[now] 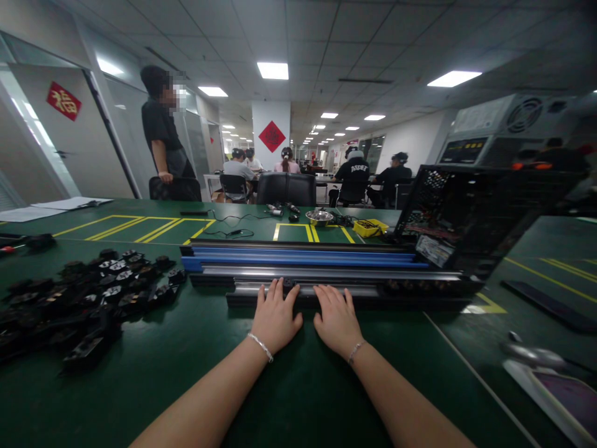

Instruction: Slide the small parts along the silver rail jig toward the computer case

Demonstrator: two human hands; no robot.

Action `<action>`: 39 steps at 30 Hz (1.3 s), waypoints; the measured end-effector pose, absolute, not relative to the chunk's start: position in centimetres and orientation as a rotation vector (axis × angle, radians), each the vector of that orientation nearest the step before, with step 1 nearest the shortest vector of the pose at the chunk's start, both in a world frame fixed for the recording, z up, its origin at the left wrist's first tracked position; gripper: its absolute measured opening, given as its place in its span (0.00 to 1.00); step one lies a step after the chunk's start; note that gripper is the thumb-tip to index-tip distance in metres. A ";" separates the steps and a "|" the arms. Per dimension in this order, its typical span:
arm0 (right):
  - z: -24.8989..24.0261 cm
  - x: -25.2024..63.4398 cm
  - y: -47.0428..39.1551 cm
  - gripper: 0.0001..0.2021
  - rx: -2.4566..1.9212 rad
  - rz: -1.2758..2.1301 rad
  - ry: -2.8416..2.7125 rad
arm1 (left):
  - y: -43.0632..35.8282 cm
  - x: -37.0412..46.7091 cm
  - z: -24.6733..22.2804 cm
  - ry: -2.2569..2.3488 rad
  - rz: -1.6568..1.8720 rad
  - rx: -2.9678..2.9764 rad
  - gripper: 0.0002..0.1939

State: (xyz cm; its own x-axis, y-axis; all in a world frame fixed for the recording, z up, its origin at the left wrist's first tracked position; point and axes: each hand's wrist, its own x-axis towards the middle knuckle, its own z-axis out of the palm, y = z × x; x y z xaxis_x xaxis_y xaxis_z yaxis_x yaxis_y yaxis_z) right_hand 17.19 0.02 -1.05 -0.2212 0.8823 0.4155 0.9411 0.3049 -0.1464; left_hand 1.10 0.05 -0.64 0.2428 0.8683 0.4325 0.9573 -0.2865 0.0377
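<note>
Both hands rest at the front of a long black and silver rail (345,291) that lies across the green table. My left hand (277,316) has its fingers spread, with the fingertips on the rail's near side. To its right, my right hand (336,318) touches the same rail with its fingers apart. Between the fingertips a small black piece (288,285) sits on the rail. Behind lie further long rails, one with a blue strip (303,257). Several dark round parts, too dim to make out well, sit in the rail's right end.
Many black plastic parts (112,292) are heaped at the left. An open computer case (466,218) stands at the right behind the rails. Farther back are a metal bowl (319,216) and a yellow box (369,228). A person (163,130) stands beyond the table.
</note>
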 end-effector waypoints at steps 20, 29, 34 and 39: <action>-1.0 17.3 0.1 0.26 -1.623 -0.199 -2.162 | 0.4 0.2 0.4 -1.828 -0.560 -2.130 0.22; -0.8 17.2 0.0 0.27 -1.642 -0.190 -2.171 | 0.4 -0.1 0.8 -1.884 -0.515 -2.134 0.23; -0.9 17.3 0.0 0.27 -1.625 -0.171 -2.155 | 0.5 -0.3 0.8 -1.854 -0.508 -2.103 0.22; -1.1 17.3 0.1 0.27 -1.615 -0.181 -2.150 | 0.5 -0.5 1.1 -1.856 -0.486 -2.091 0.21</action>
State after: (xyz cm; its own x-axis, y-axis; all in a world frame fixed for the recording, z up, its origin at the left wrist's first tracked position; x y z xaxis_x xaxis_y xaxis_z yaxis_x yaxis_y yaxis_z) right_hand 17.30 0.08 -1.07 -0.2191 0.8803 0.4208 0.9383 0.3084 -0.1565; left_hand -0.54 0.55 1.07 0.1070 0.8904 0.4424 0.9930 -0.1184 -0.0018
